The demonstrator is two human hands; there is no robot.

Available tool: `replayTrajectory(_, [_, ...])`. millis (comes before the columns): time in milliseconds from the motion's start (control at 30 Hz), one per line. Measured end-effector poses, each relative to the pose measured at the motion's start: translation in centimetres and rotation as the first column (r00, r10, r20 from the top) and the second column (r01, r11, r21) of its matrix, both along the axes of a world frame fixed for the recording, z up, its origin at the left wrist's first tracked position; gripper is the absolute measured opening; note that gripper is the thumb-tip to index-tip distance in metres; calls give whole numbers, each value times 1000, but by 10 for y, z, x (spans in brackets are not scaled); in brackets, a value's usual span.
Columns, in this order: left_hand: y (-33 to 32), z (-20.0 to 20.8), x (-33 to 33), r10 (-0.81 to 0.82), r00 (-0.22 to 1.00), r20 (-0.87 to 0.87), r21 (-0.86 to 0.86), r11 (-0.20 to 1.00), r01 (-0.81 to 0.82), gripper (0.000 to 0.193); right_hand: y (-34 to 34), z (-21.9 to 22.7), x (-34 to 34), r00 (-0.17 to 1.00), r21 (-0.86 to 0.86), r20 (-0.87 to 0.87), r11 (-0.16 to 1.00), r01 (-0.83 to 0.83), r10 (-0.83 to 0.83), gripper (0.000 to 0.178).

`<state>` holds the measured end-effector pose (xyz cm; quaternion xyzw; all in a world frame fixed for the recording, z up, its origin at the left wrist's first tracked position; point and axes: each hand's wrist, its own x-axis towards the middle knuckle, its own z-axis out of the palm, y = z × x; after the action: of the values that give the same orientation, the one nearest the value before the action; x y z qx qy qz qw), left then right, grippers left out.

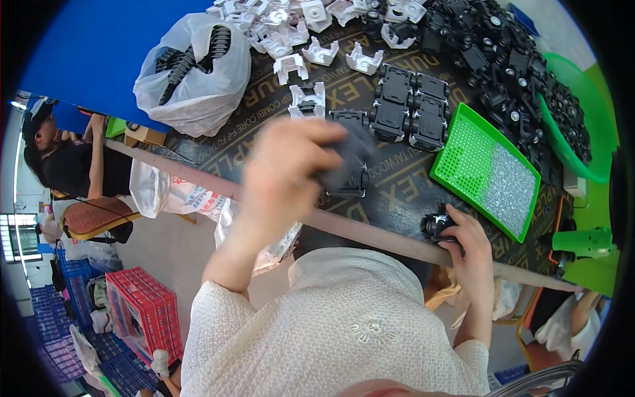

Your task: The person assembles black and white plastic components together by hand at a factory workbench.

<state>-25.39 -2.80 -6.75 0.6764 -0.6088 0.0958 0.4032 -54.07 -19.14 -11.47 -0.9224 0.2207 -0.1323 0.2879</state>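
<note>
My left hand [288, 175], smeared by motion, is over the near middle of the table. Its fingers are closed on a dark, blurred part [347, 155], whose kind I cannot make out. Beneath it, black plastic blocks [348, 119] lie partly covered. My right hand [471, 237] rests low at the table's near edge, its fingers closed round a small black plastic part with a round lens-like face [436, 226]. Just beyond the left hand stands a white plastic bracket [307, 99]. To its right, several square black blocks [410, 106] sit side by side in rows.
A green tray [456, 173] holds small shiny pieces. Loose white brackets [284, 40] and black parts [489, 66] are heaped at the back; a green basin [598, 159] stands right. A plastic bag [225, 86] holds black strips. A green tool [582, 243] lies far right. Another person [73, 152] sits left.
</note>
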Motion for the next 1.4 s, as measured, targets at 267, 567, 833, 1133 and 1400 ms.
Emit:
replayTrajectory(267, [8,-51,54,258,966,-17,72,964,-256,33,-1,15,7,997,45,7,996,75,-76,20])
replayTrajectory(567, [4,-59,56,214,977,13,85,973,-214,36,-14,76,98,970,-190,235,982,-12,58,23])
replayTrajectory(833, [6,-62,56,239,969,-61,62,970,-235,36,-55,64,206,941,-50,289,985,-167,174,21])
replayTrajectory(1133, [10,-57,51,261,965,-36,167,953,-251,31,-45,42,268,921,-92,223,947,-308,321,24])
replayTrajectory(1400, [14,-51,52,212,977,9,279,938,-206,29,-29,12,294,864,-181,138,870,-459,485,23])
